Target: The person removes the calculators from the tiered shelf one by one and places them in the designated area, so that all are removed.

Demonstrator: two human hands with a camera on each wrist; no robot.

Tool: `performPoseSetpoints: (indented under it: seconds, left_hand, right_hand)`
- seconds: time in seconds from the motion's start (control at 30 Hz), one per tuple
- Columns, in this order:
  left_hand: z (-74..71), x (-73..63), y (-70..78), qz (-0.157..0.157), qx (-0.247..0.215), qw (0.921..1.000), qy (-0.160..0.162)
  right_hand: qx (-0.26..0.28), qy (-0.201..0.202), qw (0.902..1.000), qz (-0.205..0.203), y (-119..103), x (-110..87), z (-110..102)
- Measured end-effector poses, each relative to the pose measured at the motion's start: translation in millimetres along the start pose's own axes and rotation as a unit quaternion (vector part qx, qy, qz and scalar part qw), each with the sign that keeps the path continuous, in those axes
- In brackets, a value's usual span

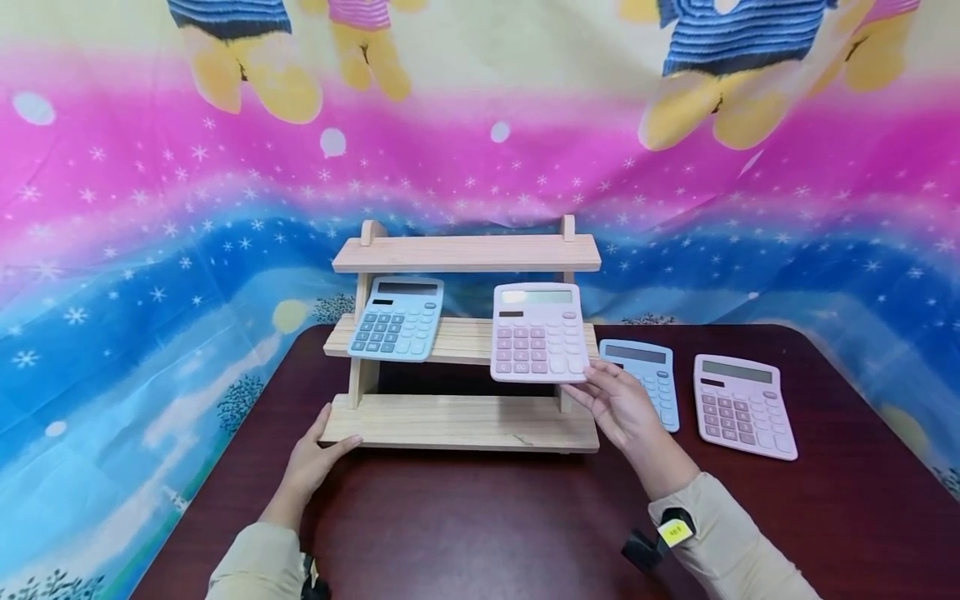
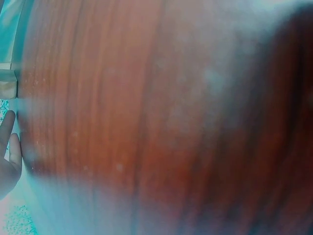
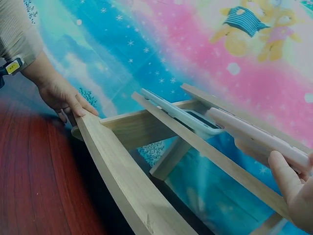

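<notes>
My right hand (image 1: 618, 404) pinches a pink calculator (image 1: 536, 333) by its lower right corner, thumb and fingers on either side of the edge. In the head view the calculator overlaps the middle board of a three-tier wooden shelf rack (image 1: 465, 421). With its thumb over the top, my left hand (image 1: 311, 458) grips the left end of the bottom board; the right wrist view shows this hand (image 3: 63, 98) at the board's end. A light blue calculator (image 1: 397, 319) leans on the left part of the middle tier, its screen end up.
On the dark red-brown table (image 1: 465, 525), right of the rack, lie another blue calculator (image 1: 637, 367), partly behind my right hand, and another pink calculator (image 1: 742, 407). A patterned cloth backdrop (image 1: 465, 167) hangs behind the table.
</notes>
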State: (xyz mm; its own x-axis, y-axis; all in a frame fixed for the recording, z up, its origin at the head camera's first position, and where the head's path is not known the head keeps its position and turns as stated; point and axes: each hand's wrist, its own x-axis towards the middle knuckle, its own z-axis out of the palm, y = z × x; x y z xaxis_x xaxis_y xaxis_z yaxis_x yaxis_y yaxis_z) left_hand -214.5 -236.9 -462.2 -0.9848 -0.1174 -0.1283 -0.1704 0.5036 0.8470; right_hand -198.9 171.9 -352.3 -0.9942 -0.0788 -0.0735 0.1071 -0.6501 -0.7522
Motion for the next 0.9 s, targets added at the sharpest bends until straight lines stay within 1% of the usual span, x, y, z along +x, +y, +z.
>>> performPoseSetpoints:
  seconds: [0.37, 0.57, 0.73, 0.9]
  left_hand:
    - [0.7, -0.4, 0.8, -0.003, -0.004, 1.0000, 0.003]
    - [-0.4, -1.9, 2.0, -0.002, 0.001, 1.0000, 0.001]
    - [-0.6, -2.9, 3.3, -0.003, 0.002, 1.0000, -0.003]
    - [-0.8, -3.0, 3.8, -0.001, 0.000, 1.0000, -0.003]
  right_hand:
    - [0.031, -0.066, 0.9968, -0.035, -7.4, -20.5, -24.9]
    - [0.057, -0.093, 0.9931, -0.041, -9.2, -31.4, -36.2]
    - [0.070, -0.113, 0.9901, -0.045, -10.7, -40.6, -46.2]
    - [0.084, -0.142, 0.9848, -0.054, -11.6, -50.2, -57.8]
